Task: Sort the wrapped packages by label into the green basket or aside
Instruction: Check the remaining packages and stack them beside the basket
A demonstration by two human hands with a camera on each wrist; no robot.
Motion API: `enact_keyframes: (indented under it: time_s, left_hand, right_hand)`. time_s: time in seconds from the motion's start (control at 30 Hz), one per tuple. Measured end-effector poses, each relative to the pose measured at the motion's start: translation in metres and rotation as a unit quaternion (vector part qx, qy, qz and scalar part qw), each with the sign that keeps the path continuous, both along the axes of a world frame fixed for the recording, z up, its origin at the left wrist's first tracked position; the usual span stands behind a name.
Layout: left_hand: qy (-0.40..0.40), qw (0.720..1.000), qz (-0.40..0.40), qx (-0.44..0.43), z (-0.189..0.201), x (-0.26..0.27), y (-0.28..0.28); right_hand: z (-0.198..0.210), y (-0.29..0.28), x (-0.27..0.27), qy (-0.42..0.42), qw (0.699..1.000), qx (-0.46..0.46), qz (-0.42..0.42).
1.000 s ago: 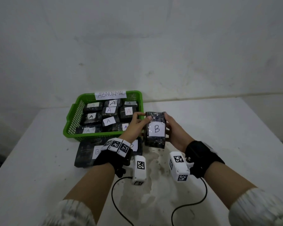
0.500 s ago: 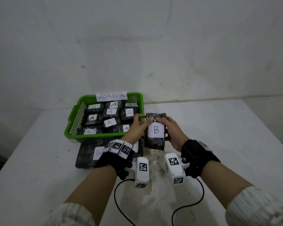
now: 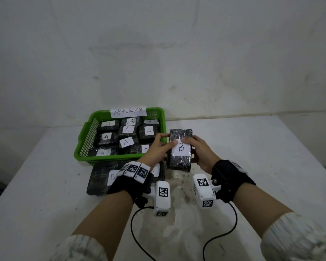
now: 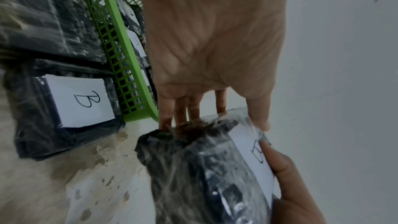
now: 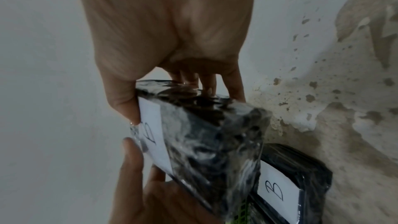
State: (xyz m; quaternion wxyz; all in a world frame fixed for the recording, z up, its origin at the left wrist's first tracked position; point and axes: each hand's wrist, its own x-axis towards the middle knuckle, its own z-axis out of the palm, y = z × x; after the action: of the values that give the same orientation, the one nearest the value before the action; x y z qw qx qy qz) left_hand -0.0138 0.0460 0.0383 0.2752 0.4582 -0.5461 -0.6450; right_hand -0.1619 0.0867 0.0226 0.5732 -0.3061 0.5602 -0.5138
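Note:
A black wrapped package with a white "B" label (image 3: 179, 149) (image 4: 206, 168) (image 5: 200, 134) is held upright just above the table, right of the green basket (image 3: 83, 149) (image 4: 129, 67). My left hand (image 3: 158, 147) (image 4: 213, 57) grips its left side, thumb on the label's edge. My right hand (image 3: 198, 149) (image 5: 172, 40) grips its right side, thumb on the label's top. The basket carries an "ABNORMAL" sign and holds several packages labelled "A" (image 3: 126, 142).
Two flat black packages labelled "B" (image 3: 100, 178) (image 4: 64, 105) (image 5: 286, 192) lie on the white table (image 3: 252, 157) in front of the basket, partly under my left wrist. Black cables (image 3: 224, 232) trail near the front. A grey wall rises behind the table.
The held "B" package has shifted slightly toward me and lower. Both thumbs have moved onto the label. The basket looks unchanged.

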Motion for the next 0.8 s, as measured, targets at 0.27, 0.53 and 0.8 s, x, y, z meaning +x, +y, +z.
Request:
enact_keyframes:
  time_s: [0.27,0.53,0.8]
  left_hand:
    - [0.015,1.000,0.015,0.005,-0.006,0.003,-0.005]
    - [0.037,0.999,0.028,-0.014,-0.004,0.008,-0.007]
    - [0.062,0.998,0.012,0.005,-0.003,0.012,-0.006]
  right_hand:
    - [0.000,0.000,0.004,-0.009,0.999,-0.015,0.030]
    - [0.002,-0.006,0.008,-0.046,0.998,-0.021,0.041]
    - [-0.004,-0.010,0.014,-0.058,0.997,-0.033,0.030]
